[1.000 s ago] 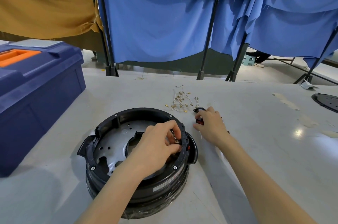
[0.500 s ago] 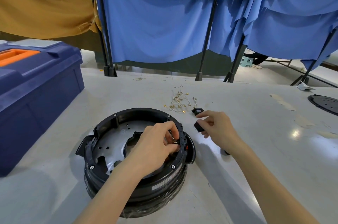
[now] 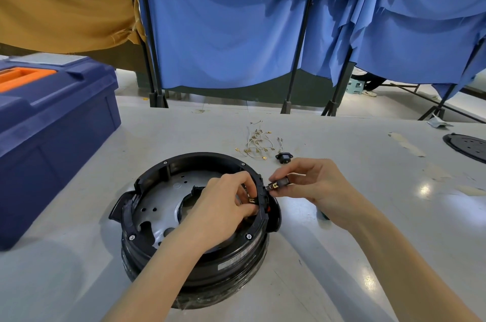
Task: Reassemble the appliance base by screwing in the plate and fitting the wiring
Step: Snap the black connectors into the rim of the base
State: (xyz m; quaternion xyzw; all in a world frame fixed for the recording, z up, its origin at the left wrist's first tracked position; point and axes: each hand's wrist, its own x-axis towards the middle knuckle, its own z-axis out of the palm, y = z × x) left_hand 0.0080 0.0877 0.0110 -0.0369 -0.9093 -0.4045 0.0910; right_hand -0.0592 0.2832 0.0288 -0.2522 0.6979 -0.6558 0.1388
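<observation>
Head view: the round black appliance base (image 3: 236, 266) sits on the grey tabletop (image 3: 368, 216) right in front of the person, open side up; the metal plate (image 3: 160, 200) already lies inside it, and I count four screw heads on the black ring around it, though I cannot tell whether the plate itself is screwed down.

The left hand (image 3: 223, 206) reaches over the base with its fingers curled, pinching a small brass-tabbed piece (image 3: 252, 200) just inside the rim at 3 o'clock. The right hand (image 3: 315, 185) is just outside the rim at the same spot, thumb and fingers pinching a small black connector (image 3: 278, 184) with brass terminals pointed at the rim. It looks to me like the two pieces are about to be joined through the wall.

So my guess is the plate stage is largely behind and the wiring has barely begun; one tangle of loose wires (image 3: 259, 144) with brass ends, too knotted to count, lies at 1 o'clock from the base, well apart from both hands; one black power socket (image 3: 284, 158) rests just beside it, unfitted.

Counted otherwise: one base, one plate, two hands; one blue toolbox (image 3: 52, 137) with an orange handle at 9 o'clock; one black perforated disc (image 3: 468, 145) at the tabletop's edge at 3 o'clock; blue curtains (image 3: 223, 32) hang behind.
</observation>
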